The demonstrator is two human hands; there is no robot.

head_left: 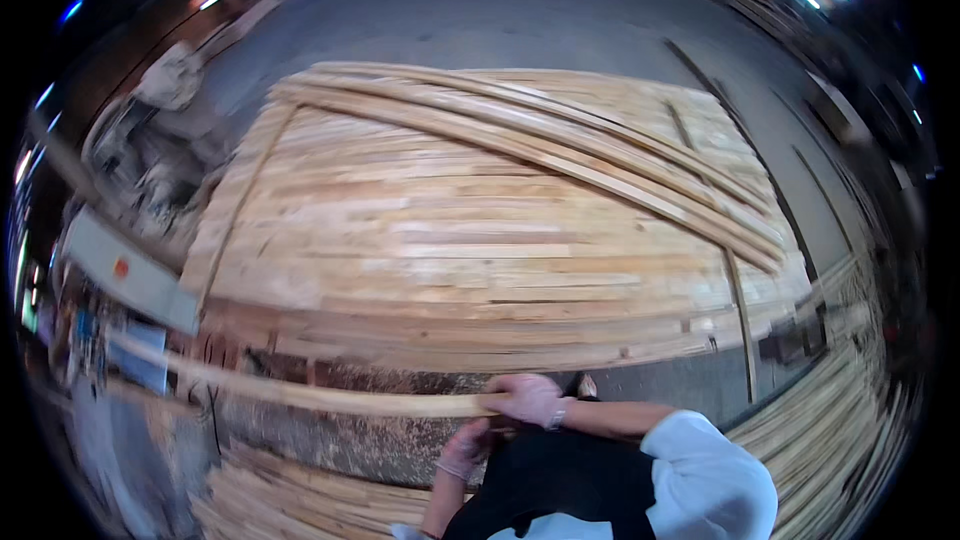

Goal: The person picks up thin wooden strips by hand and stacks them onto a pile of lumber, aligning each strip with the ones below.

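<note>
A long, pale wooden strip [330,399] stretches from my body out to the far left. My right hand [527,400], in a thin light glove, is closed round its near end. Just below that end is my left hand [466,447], close to my dark apron [560,475]. Its fingers look curled, and what they hold, if anything, is hidden. Beyond the strip lies a broad, flat stack of wooden strips [430,210] set side by side. Several loose strips [560,155] rest slantwise across its top.
More wooden strips [300,500] lie at the lower left, and another pile [830,420] at the lower right. Sawdust covers the floor [400,430] before me. A pale panel [130,270] stands at left, near a blurred grey-blue shape [120,460]. Bulky bags [165,80] sit farther back.
</note>
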